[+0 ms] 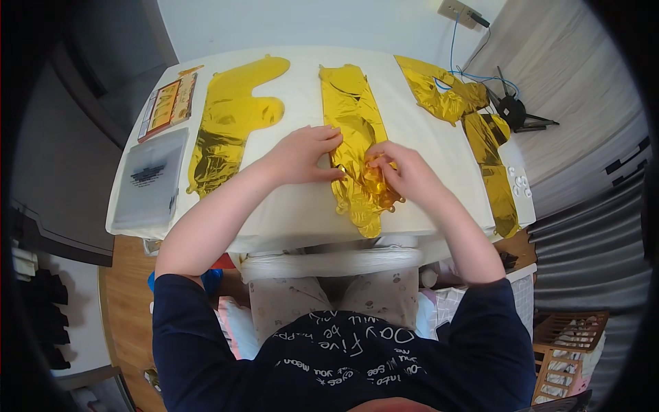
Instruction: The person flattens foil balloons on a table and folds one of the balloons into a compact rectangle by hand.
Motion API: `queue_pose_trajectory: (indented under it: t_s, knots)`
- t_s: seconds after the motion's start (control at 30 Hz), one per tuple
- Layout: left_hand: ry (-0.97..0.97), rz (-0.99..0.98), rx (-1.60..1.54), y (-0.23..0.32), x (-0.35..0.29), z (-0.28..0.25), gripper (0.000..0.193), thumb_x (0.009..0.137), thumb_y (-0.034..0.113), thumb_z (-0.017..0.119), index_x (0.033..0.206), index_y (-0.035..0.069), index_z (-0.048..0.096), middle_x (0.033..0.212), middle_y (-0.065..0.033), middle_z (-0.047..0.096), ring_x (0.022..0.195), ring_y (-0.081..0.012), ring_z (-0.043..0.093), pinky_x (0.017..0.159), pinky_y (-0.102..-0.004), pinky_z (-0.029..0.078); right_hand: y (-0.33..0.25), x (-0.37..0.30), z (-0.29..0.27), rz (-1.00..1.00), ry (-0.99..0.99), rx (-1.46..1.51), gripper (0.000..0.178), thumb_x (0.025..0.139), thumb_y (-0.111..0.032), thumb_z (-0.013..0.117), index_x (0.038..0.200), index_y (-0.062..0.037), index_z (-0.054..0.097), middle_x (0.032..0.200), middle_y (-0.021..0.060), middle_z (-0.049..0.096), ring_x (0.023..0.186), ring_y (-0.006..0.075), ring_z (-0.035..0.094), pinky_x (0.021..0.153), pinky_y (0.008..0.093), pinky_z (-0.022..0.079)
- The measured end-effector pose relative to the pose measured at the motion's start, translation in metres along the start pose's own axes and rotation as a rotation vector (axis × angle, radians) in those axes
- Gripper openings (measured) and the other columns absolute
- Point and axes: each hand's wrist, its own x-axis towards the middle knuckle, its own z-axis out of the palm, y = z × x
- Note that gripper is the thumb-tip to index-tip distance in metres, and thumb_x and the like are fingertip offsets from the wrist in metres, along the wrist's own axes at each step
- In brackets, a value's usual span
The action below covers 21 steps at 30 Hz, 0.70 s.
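Three flat gold foil balloons lie on a white table (295, 213). The middle gold balloon (351, 110) runs from the far edge to the near edge. My left hand (305, 154) presses flat on its left side, fingers touching the foil. My right hand (405, 172) pinches the crumpled lower part of that same balloon, fingers closed on the foil. A letter-shaped gold balloon (230, 123) lies to the left, apart from my hands. A third gold balloon (480, 130) stretches down the right side of the table.
A grey plastic packet (151, 178) and a flat printed package (168, 104) lie at the table's left edge. A blue cable (453, 48) runs to a wall socket at the back right. A black stand (515, 110) sits beyond the right edge. A wooden crate (570, 357) is lower right.
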Motion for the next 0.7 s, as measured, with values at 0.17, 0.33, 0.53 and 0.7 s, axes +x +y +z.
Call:
queue_pose_trajectory:
  t_s: [0.17, 0.33, 0.53, 0.7]
  knots:
    - [0.01, -0.003, 0.005, -0.001, 0.0, 0.001, 0.073, 0.083, 0.04, 0.082, 0.138, -0.002, 0.058, 0.142, -0.0162, 0.059, 0.129, -0.0333, 0.057, 0.107, -0.0407, 0.046, 0.024, 0.017, -0.019, -0.305, 0.037, -0.091, 0.019, 0.091, -0.001, 0.066, 0.11, -0.0043, 0.068, 0.094, 0.0135, 0.072, 0.092, 0.0323, 0.068, 0.083, 0.0391, 0.055]
    - [-0.007, -0.008, 0.017, -0.001, 0.0, 0.0, 0.074, 0.084, 0.04, 0.081, 0.14, -0.002, 0.057, 0.143, -0.0169, 0.058, 0.13, -0.0335, 0.056, 0.108, -0.0407, 0.046, 0.033, 0.017, -0.023, -0.235, -0.048, -0.134, 0.013, 0.086, -0.007, 0.077, 0.098, -0.0046, 0.075, 0.095, 0.0116, 0.073, 0.094, 0.0313, 0.069, 0.084, 0.0394, 0.055]
    - [-0.031, -0.021, 0.013, 0.003, 0.003, -0.003, 0.075, 0.086, 0.04, 0.079, 0.142, -0.003, 0.055, 0.144, -0.0169, 0.058, 0.13, -0.0347, 0.056, 0.109, -0.0414, 0.045, 0.047, 0.015, -0.024, -0.244, -0.074, -0.067, 0.024, 0.081, -0.013, 0.085, 0.103, -0.0055, 0.078, 0.1, 0.0121, 0.076, 0.103, 0.0327, 0.07, 0.1, 0.0426, 0.053]
    - [-0.054, -0.042, 0.005, 0.003, 0.002, -0.004, 0.075, 0.086, 0.041, 0.079, 0.142, -0.004, 0.055, 0.144, -0.0179, 0.057, 0.13, -0.0351, 0.056, 0.109, -0.0414, 0.045, 0.037, 0.017, -0.03, -0.244, -0.102, -0.222, 0.026, 0.079, -0.016, 0.087, 0.103, -0.0088, 0.08, 0.101, 0.0127, 0.076, 0.116, 0.0325, 0.066, 0.113, 0.0512, 0.044]
